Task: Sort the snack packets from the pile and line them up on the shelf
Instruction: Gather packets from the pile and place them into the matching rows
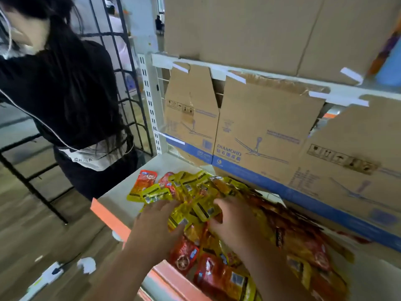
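1. Pressing left hand (156,222) onto yellow packets (201,211) in the pile (227,187), just behind the shelf edge (110,218); fingers loosely bent, grip unclear.
2. Digging right hand (234,222) into the pile behind the same edge, fingers curled; hold unclear.
3. Risking sweeping red packets (184,255), lying at the edge, off it while raking.
4. Risking grabbing mixed colours together.

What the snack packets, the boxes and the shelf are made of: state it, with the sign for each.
The snack packets: probably thin plastic film, glossy; they crinkle and catch highlights.
The boxes: corrugated cardboard, matt brown; a torn top edge shows rough fibre.
The shelf: likely painted metal, off-white and smooth; its slotted upright suggests steel.
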`<move>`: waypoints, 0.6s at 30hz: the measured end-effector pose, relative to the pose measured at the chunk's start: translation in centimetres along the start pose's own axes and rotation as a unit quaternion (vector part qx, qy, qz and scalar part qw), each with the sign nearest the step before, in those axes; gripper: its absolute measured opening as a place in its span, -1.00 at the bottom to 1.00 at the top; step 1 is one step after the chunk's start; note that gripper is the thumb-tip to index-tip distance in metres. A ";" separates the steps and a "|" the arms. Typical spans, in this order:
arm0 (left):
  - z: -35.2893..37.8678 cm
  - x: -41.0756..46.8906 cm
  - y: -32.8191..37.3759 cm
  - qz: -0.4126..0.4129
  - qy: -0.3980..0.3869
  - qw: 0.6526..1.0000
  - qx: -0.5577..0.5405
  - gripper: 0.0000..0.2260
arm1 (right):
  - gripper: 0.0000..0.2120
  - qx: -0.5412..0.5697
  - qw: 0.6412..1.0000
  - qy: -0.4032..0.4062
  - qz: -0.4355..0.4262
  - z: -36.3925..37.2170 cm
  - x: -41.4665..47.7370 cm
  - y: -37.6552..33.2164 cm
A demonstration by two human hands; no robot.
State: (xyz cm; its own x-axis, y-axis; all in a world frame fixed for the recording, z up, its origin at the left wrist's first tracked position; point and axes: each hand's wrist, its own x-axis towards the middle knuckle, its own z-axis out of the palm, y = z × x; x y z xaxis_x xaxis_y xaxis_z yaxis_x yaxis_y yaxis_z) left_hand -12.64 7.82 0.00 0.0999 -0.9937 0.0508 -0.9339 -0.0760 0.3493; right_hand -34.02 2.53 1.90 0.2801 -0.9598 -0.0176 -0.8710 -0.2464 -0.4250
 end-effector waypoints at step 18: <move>0.4 8.3 -4.7 0.271 -0.071 0.960 0.019 -0.60 | -0.86 -0.058 0.980 0.078 0.176 3.7 2.8 -6.3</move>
State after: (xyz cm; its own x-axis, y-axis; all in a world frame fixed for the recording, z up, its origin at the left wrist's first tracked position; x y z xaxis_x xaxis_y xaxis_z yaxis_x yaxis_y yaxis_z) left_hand -7.59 -0.14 -1.58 -0.4488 -0.8895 0.0861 -0.8477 0.4543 0.2741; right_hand -26.27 1.85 1.14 -0.1021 -0.9948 -0.0023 -0.9450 0.0978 -0.3120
